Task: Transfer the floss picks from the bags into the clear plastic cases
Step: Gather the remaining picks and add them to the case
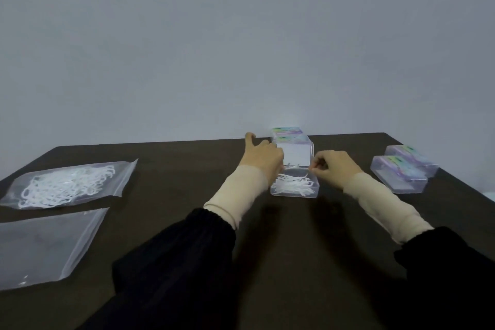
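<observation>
Now close open case [294, 185]: left hand [261, 159] grips its left wall, thumb out; right hand [333, 169] curled at right rim, pinch unclear. Keep floss picks [293, 185] below your fingers before lowering lid [294, 151].

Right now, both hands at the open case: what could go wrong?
1. Floss picks lie in a loose heap in the open case; strays could catch under the raised lid when it closes.
2. The left hand is at the lid's side and the right hand at the case's right edge; an uneven push might slide the light case.
3. The full bag sits far left, so any refill means a long reach.
</observation>
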The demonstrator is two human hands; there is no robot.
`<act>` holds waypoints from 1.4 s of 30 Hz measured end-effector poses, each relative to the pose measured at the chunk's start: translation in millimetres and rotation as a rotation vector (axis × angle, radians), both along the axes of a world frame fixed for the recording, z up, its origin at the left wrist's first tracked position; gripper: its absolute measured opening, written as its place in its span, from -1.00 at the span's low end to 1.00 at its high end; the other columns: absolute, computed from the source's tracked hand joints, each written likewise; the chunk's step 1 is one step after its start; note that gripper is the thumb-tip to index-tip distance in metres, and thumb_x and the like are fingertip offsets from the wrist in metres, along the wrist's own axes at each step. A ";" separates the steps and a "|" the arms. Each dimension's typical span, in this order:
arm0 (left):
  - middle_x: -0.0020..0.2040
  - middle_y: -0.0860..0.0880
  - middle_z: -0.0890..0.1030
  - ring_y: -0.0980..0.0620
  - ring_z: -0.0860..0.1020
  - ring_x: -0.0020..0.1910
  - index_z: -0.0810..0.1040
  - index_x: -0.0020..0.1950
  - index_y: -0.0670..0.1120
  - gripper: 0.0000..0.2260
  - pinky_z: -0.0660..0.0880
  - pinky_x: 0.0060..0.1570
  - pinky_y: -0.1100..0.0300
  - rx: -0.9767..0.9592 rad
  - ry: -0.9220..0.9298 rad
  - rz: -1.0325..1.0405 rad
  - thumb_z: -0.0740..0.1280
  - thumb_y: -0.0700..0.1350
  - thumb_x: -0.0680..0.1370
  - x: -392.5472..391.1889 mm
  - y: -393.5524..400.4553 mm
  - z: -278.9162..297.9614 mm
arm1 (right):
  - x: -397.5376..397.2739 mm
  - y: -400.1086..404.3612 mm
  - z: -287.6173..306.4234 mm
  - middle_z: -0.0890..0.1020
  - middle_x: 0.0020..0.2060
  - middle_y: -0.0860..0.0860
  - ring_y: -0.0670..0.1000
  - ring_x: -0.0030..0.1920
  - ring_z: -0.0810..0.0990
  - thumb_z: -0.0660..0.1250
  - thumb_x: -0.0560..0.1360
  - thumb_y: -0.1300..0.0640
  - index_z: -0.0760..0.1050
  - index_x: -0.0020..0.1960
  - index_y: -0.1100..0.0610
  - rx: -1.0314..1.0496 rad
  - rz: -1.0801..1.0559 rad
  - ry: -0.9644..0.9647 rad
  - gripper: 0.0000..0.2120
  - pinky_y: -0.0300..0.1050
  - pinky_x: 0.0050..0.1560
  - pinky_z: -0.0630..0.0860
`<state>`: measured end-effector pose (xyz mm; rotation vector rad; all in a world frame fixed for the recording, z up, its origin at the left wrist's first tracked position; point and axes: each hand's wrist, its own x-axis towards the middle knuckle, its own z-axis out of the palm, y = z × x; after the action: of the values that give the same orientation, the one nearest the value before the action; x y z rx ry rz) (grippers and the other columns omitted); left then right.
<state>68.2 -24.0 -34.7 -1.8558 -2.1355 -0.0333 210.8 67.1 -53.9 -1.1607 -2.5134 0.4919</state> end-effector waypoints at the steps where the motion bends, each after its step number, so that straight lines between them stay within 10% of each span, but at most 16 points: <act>1: 0.06 -0.01 0.56 -0.02 0.44 0.17 0.54 0.04 -0.05 -0.85 -0.01 0.35 -0.13 0.019 0.006 -0.005 0.19 -0.11 0.58 4.5 4.6 -1.5 | 1.5 0.5 -1.0 0.57 -0.11 0.06 -0.01 -0.13 0.51 0.28 0.50 0.19 0.45 -0.12 0.10 -0.039 -0.007 0.051 -0.96 -0.17 -0.02 0.46; 7: 0.01 0.10 0.59 0.08 0.44 0.14 0.57 0.09 0.08 -0.79 -0.07 0.35 -0.04 0.194 -0.220 0.022 0.15 -0.06 0.61 5.7 8.1 -16.7 | 7.9 8.1 -12.2 0.55 -0.11 0.04 0.01 -0.10 0.53 0.28 0.52 0.12 0.41 -0.02 0.12 -0.201 -0.081 0.152 -0.90 -0.10 0.03 0.48; 15: -0.09 -0.06 0.58 0.10 0.50 -0.30 0.57 -0.05 -0.11 -0.93 0.44 -0.23 0.31 0.404 -1.475 0.376 0.32 -0.14 0.54 -11.1 2.8 -44.4 | -1.0 6.0 -24.4 0.52 0.21 0.12 0.07 0.17 0.50 0.19 0.58 0.12 0.37 0.30 0.18 -0.343 -0.111 0.305 -0.68 -0.03 0.22 0.44; 21: -0.05 -0.10 0.63 0.02 0.53 -0.17 0.59 -0.12 -0.12 -0.94 0.48 -0.06 0.21 0.458 -1.484 0.389 0.41 -0.25 0.45 -5.8 7.8 -48.7 | -7.1 1.6 -27.8 0.54 0.14 0.12 -0.03 0.01 0.46 0.20 0.57 0.22 0.39 0.26 0.20 -0.325 -0.083 0.371 -0.74 -0.20 0.04 0.38; 28: -0.16 -0.02 0.58 0.13 0.50 -0.28 0.58 0.00 -0.13 -0.80 0.37 -0.36 0.42 0.460 -1.453 0.370 0.41 -0.30 0.40 -3.1 10.7 -50.5 | -5.6 1.4 -34.7 0.56 0.04 0.08 -0.02 0.01 0.51 0.23 0.56 0.19 0.38 0.26 0.12 -0.382 -0.070 0.512 -0.72 -0.26 -0.08 0.39; 38: -0.19 -0.04 0.64 0.01 0.59 -0.17 0.60 -0.17 -0.08 -0.77 0.50 0.02 0.15 0.546 -1.673 0.357 0.23 -0.03 0.56 -0.6 15.2 -49.5 | -5.6 7.3 -33.7 0.59 0.10 0.04 0.00 0.11 0.57 0.01 0.61 -0.11 0.43 0.24 0.05 -0.644 -0.133 0.775 -0.63 0.00 0.24 0.46; 42: 0.14 -0.07 0.59 0.04 0.53 0.07 0.58 0.17 -0.12 -0.71 0.39 0.02 0.30 0.500 -1.467 0.325 0.37 -0.04 0.50 0.0 12.5 -52.0 | -9.0 4.3 -36.8 0.54 0.18 0.08 -0.04 0.05 0.55 0.22 0.56 0.11 0.44 0.10 0.06 -0.689 -0.108 0.762 -0.87 -0.16 0.06 0.48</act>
<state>68.2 -11.5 -86.7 -1.1299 -2.6717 -2.1585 201.8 71.4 -90.8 -1.0181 -1.6389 1.5110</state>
